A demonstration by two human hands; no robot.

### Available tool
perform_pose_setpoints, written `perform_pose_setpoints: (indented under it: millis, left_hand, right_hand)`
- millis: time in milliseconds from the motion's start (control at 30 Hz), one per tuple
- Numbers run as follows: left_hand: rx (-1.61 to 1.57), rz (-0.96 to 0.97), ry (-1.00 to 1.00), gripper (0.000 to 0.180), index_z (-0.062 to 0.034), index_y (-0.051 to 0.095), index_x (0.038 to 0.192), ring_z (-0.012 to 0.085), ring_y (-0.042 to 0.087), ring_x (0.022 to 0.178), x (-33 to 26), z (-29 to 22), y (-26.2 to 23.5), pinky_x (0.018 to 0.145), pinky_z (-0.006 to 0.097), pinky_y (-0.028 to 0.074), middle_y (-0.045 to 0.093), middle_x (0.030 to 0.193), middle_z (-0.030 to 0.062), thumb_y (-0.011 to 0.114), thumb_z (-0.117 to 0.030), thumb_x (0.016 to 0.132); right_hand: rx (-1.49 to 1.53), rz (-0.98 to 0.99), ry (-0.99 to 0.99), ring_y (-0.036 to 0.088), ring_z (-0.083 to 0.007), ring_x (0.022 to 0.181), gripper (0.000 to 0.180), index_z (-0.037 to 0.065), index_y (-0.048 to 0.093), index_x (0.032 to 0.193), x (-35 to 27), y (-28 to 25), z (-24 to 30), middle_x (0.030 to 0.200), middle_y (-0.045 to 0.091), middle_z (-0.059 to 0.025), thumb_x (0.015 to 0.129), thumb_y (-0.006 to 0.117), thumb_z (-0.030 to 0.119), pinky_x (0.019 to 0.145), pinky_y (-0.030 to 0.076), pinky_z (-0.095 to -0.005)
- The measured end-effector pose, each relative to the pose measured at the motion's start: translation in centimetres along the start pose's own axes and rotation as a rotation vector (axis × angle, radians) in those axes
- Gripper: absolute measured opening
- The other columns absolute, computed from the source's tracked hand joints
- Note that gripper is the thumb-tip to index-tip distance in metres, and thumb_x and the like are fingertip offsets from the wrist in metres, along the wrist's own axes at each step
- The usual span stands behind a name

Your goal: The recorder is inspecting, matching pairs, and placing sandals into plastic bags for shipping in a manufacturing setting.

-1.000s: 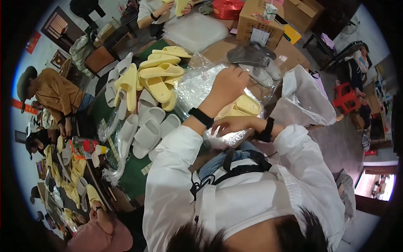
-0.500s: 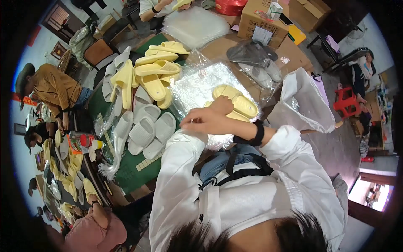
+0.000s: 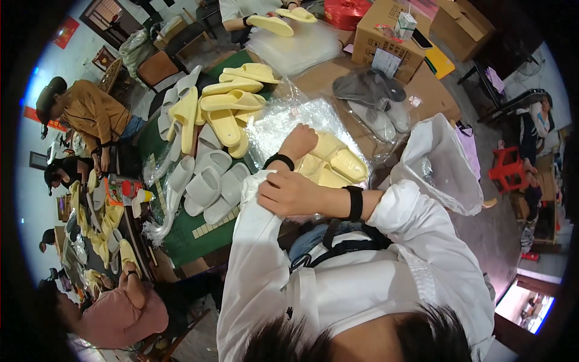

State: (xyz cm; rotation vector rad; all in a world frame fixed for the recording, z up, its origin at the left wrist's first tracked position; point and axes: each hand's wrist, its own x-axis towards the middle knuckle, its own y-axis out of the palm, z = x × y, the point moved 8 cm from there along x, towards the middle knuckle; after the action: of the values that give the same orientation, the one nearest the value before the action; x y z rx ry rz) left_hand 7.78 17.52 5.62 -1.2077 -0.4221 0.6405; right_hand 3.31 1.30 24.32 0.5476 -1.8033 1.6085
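My left hand is curled into a loose fist above a stack of clear plastic bags, with a black band on its wrist. Crossing over that forearm, my right hand grips the rolled white sleeve of my left arm. Its fingertips are partly hidden in the fabric. A pair of yellow slippers lies on the bags just right of my left hand, partly covered by my hands and forearm.
Yellow slippers and grey slippers are piled to the left on a green mat. Bagged grey slippers, a white sack and a cardboard box stand rightward. Across the table, a person holds yellow slippers.
My left hand has moved left, and its wristband now shows. My right hand has shifted down and closed on the left sleeve. The person opposite now shows two yellow slippers.
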Motion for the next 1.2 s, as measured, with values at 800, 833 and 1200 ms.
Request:
perform_pose_setpoints:
  millis: [800,833,1200]
  left_hand:
    - [-0.667,-0.089,-0.563,0.022,-0.0067,0.058,0.092,0.0299,0.056,0.078,-7.7,-0.4,0.1,0.07,0.039,0.046,0.056,0.082,0.0129,0.055,-0.025,0.079]
    - [-0.797,-0.01,-0.627,0.033,-0.0098,0.054,0.105,0.0324,0.054,0.087,-8.1,-0.7,0.9,0.075,0.04,0.045,0.055,0.094,0.0161,0.057,-0.03,0.079]
    - [-0.736,-0.213,-0.515,0.048,-0.0109,0.045,0.126,0.0394,0.044,0.11,-9.2,-4.5,5.9,0.092,0.044,0.038,0.047,0.121,0.0218,0.056,-0.02,0.08]
  right_hand:
    - [0.404,1.223,0.924,0.055,-0.0324,0.094,0.031,0.013,0.065,0.093,-29.4,11.0,-9.2,0.107,0.056,-0.0158,0.075,0.057,0.037,0.079,0.043,-0.0437]
    - [0.254,0.979,0.791,0.048,-0.0354,0.103,0.032,0.012,0.064,0.094,-28.8,10.8,-9.9,0.113,0.053,-0.0174,0.074,0.057,0.036,0.083,0.041,-0.0448]
    - [0.188,0.615,1.038,0.046,-0.0341,0.105,0.039,0.007,0.055,0.103,-27.3,13.2,-10.3,0.109,0.046,-0.0168,0.072,0.06,0.03,0.088,0.035,-0.0493]
